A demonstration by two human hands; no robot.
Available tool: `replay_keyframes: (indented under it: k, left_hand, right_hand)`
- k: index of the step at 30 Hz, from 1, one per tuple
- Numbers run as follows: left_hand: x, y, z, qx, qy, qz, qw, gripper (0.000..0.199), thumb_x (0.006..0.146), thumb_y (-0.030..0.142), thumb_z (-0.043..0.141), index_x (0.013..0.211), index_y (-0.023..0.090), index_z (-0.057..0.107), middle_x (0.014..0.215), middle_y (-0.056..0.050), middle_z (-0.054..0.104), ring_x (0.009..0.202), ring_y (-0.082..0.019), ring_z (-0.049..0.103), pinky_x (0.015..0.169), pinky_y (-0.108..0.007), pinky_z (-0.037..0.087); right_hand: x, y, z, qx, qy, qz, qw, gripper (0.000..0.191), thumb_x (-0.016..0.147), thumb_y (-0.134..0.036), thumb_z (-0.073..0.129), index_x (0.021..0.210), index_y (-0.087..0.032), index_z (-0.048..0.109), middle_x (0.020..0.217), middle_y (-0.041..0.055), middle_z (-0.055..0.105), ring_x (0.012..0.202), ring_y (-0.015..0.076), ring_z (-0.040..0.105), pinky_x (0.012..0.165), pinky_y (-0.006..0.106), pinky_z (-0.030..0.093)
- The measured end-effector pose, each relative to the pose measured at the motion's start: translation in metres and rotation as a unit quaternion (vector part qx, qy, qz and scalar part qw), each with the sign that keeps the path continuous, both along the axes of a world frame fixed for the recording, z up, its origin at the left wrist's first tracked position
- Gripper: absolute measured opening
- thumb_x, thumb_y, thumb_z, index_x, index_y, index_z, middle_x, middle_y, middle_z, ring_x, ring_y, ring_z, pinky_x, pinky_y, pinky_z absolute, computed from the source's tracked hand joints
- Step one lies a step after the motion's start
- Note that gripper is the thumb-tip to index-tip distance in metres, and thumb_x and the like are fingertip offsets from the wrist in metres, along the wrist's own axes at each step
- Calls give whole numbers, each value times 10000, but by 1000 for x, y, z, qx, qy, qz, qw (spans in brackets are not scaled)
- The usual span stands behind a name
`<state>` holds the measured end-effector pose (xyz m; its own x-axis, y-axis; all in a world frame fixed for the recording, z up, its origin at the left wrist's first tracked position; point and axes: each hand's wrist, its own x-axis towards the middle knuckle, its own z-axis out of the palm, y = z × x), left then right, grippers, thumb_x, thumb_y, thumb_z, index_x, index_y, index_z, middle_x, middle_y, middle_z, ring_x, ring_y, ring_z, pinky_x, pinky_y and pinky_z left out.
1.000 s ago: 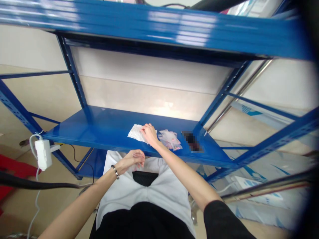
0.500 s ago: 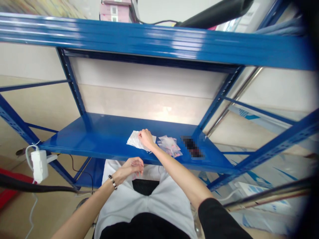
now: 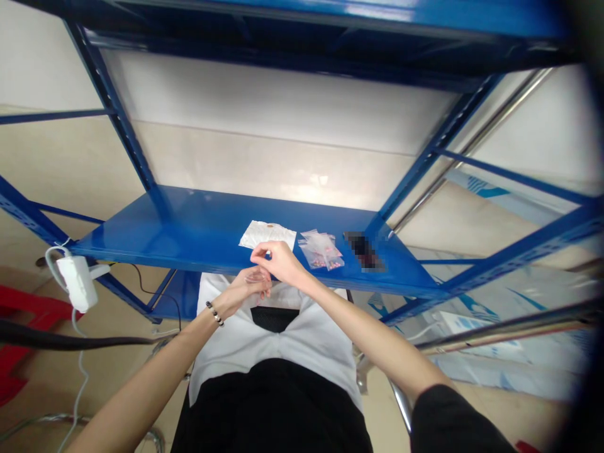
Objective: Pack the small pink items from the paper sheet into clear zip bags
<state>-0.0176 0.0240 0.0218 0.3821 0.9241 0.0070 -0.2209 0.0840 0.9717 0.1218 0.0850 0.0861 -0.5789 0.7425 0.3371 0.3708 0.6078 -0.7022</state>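
My left hand [image 3: 252, 283], a beaded bracelet at its wrist, is closed around a small clear plastic bag just in front of the shelf's front edge. Right above it, my right hand [image 3: 275, 259] is in a pinch, thumb and fingertips together; whatever it holds is too small to make out. Behind my right hand lies a crumpled white sheet [image 3: 264, 233] with a small brownish item [image 3: 270, 225] near its back edge. Several clear bags [image 3: 322, 250] with small reddish pieces lie to the right of the sheet on the blue shelf [image 3: 198, 220].
A blurred dark object [image 3: 364, 251] lies at the right of the shelf. Blue uprights frame both sides, and an upper shelf [image 3: 283, 38] spans overhead. At the left hangs a white power adapter [image 3: 80, 283] with cables; a red stool [image 3: 28, 321] stands on the floor.
My right hand has moved from the white sheet toward me, to just above my left hand. The view has tilted downward, so the upper shelf's contents are out of sight.
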Motion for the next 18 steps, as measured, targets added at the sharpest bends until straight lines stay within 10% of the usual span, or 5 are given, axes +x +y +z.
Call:
replay_keyframes:
  k: [9, 18]
  left_hand:
    - [10, -24, -8, -52, -34, -66, 996, 247, 775, 318, 738, 802, 99, 627, 719, -72, 653, 613, -152, 615, 558, -258, 479]
    - [15, 0, -10, 7, 23, 91, 996, 256, 787, 356, 712, 829, 143, 576, 638, -15, 624, 558, -113, 583, 530, -211, 436]
  right_hand:
    - [31, -51, -6, -43, -43, 30, 998, 107, 845, -243, 652, 792, -170, 710, 725, 18, 720, 672, 142, 663, 654, 229, 441]
    - [46, 43, 13, 24, 19, -42, 999, 134, 844, -210, 590, 885, -156, 706, 830, 54, 733, 740, 161, 670, 668, 237, 475]
